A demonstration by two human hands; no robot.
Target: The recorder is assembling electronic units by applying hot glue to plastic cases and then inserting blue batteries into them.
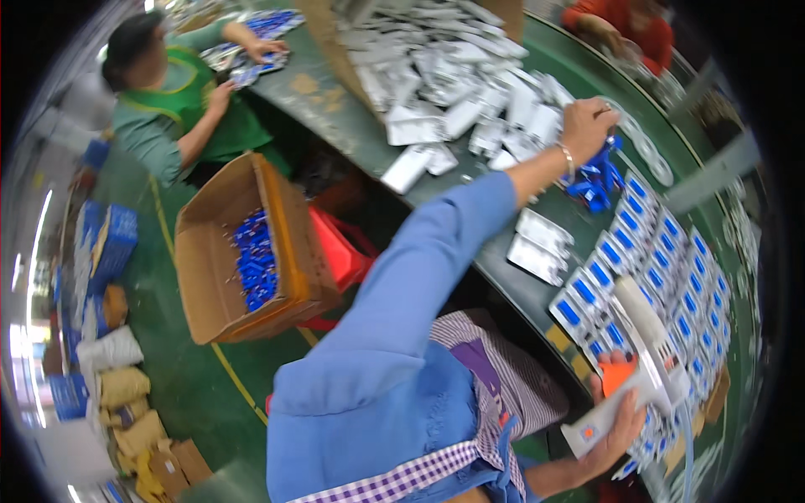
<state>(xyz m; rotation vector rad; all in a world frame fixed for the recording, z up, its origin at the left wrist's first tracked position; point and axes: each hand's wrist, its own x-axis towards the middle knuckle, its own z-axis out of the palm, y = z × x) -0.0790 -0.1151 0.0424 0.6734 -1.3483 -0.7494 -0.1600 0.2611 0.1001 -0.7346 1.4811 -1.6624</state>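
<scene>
My left hand (585,127) reaches out over a small heap of blue parts (594,186) on the bench. Its fingers are curled together at the edge of the heap, and what they pinch is too small to make out. Lower down, my right hand (619,426) is wrapped round the handle of a white gun-shaped hand tool (652,379) with an orange part near the fingers. The tool lies over rows of white casings (625,220), most with a blue part set in them. Two plain white casings (541,245) lie beside the rows, below my left wrist.
A large pile of white casings (453,92) spills from a carton across the bench. A cardboard box (205,289) holding blue parts stands left of my arm, beside a red stool (335,251). Co-workers sit at the upper left (172,101) and upper right (658,38).
</scene>
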